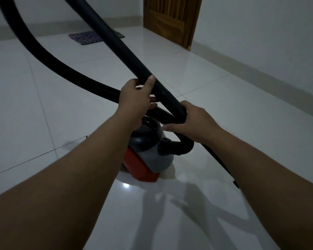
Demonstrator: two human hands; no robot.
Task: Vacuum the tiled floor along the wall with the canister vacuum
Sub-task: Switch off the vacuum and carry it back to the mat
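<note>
Both hands gripped the black tube (134, 59), the left hand (136, 94) higher up and the right hand (192, 121) at its lower end, above the red and grey vacuum (146, 156) standing on the tiled floor (224, 109).

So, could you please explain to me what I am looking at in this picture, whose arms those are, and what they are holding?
The one picture comes from a camera worn on a person's head, looking forward and down, so the two bare arms are that person's own. The left hand grips a black rigid tube, and the right hand grips the same tube lower down. A ribbed black hose loops away to the left. Below the hands, a grey and red canister vacuum stands on the glossy tiled floor. Farther off lie a small dark mat, a wooden door and the white wall on the right.
</note>
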